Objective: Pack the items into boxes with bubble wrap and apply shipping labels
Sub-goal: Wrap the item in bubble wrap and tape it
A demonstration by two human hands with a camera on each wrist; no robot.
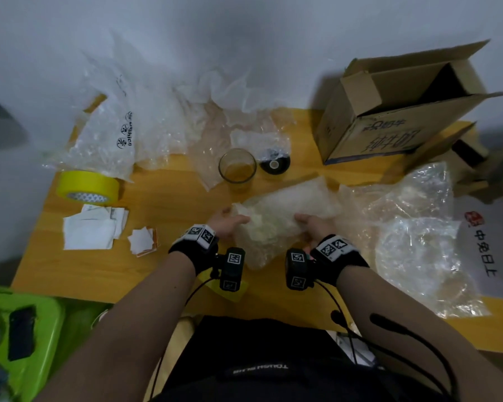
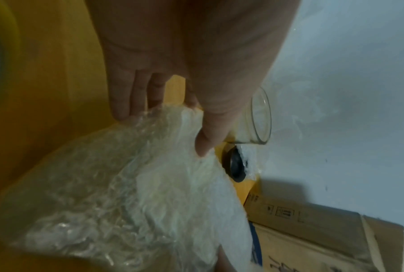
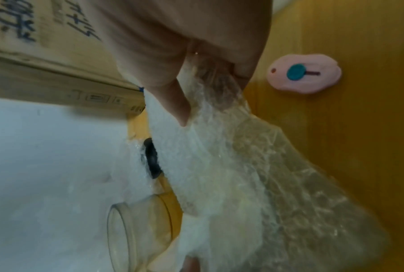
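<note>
On the yellow wooden table (image 1: 163, 274) I hold a crumpled sheet of bubble wrap (image 1: 285, 210) between both hands. My left hand (image 1: 228, 220) pinches its left end, thumb on top and fingers beneath (image 2: 173, 117). My right hand (image 1: 314, 224) grips the right end, thumb over the wrap (image 3: 210, 95). A whitish layer (image 2: 196, 193) shows inside the folds; what it covers is hidden. Just beyond the wrap stand an empty clear glass (image 1: 237, 166) (image 2: 261, 117) (image 3: 138, 230) and a small black round item (image 1: 274, 163) (image 2: 236, 165) (image 3: 152, 160). An open cardboard box (image 1: 389, 111) stands at the back right.
A yellow tape roll (image 1: 88, 187) and white paper labels (image 1: 90, 227) lie at the left. More bubble wrap is piled at the back (image 1: 172, 117) and right (image 1: 418, 242). A pink oval object (image 3: 304, 73) lies near my right hand. A green stool (image 1: 21, 338) stands at lower left.
</note>
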